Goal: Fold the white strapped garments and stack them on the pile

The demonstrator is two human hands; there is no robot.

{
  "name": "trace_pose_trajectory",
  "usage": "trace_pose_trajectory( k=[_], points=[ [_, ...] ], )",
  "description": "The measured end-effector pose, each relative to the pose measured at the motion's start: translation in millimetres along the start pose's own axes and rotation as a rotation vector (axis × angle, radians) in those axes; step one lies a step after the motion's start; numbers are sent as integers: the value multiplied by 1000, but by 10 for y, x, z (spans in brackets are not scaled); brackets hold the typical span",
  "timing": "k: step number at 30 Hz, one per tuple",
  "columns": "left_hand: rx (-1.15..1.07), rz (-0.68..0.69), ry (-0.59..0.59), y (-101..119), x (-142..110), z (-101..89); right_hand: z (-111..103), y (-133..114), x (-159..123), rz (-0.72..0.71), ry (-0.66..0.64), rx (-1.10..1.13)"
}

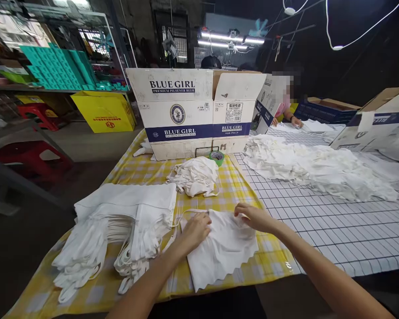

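Observation:
A flat white fabric piece with a wavy lower edge and a thin strap lies in front of me on the yellow checked cloth. My left hand rests on its upper left part, fingers stretched over the fabric. At the upper right edge, my right hand has its fingers curled, closed on the fabric. To the left is a thick stack of white strapped garments, its straps hanging toward me. A loose heap of white fabric pieces sits just beyond my hands.
A Blue Girl beer carton stands at the back, with a roll of green tape before it. A long white fabric pile covers part of the grid-patterned cloth. Across the table, another person's hands are near white fabric.

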State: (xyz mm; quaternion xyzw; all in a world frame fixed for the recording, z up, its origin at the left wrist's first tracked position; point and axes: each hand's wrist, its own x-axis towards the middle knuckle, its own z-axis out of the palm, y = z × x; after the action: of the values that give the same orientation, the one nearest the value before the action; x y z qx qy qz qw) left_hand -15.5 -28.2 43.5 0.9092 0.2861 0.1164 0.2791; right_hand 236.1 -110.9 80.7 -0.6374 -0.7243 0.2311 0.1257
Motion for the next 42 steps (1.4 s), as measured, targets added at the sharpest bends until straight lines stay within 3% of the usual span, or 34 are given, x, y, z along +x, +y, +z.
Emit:
trace_pose_trajectory(
  k=[2,8,13,18,21,25,27,29,31,33,38,42],
  points=[
    [-27,21,-29,25,8,104,71,-10,-16,-79,-91,-49],
    [31,-18,19,25,36,217,125,-2,-69,-32,-182,-140],
    [-173,102,-140,8,67,204,-102,-203,-64,-117,-212,162],
    [-689,19,-226,26,-90,-62,-351,-232,-96,-73,-363,486],
    [-993,-82,-277,-10,-253,-287,-450,-152,-162,-49,-499,521],
    [-1157,-182,-202,-148,-290,-439,-491,-16,-126,13,-739,504],
    [-1022,-272,-136,-226,-229,-423,-446,61,-47,62,-625,486],
    [-698,-356,45,-271,-178,-352,-353,133,18,145,-287,418],
    [-309,-353,272,-245,-184,-241,-227,179,26,233,57,321],
    [-40,-275,386,-139,-263,-104,-82,177,-43,288,231,240],
    [167,-177,182,235,-565,279,357,-29,-387,338,227,56],
    [303,-238,112,270,-679,483,689,-153,-565,415,202,-56]
  ],
)
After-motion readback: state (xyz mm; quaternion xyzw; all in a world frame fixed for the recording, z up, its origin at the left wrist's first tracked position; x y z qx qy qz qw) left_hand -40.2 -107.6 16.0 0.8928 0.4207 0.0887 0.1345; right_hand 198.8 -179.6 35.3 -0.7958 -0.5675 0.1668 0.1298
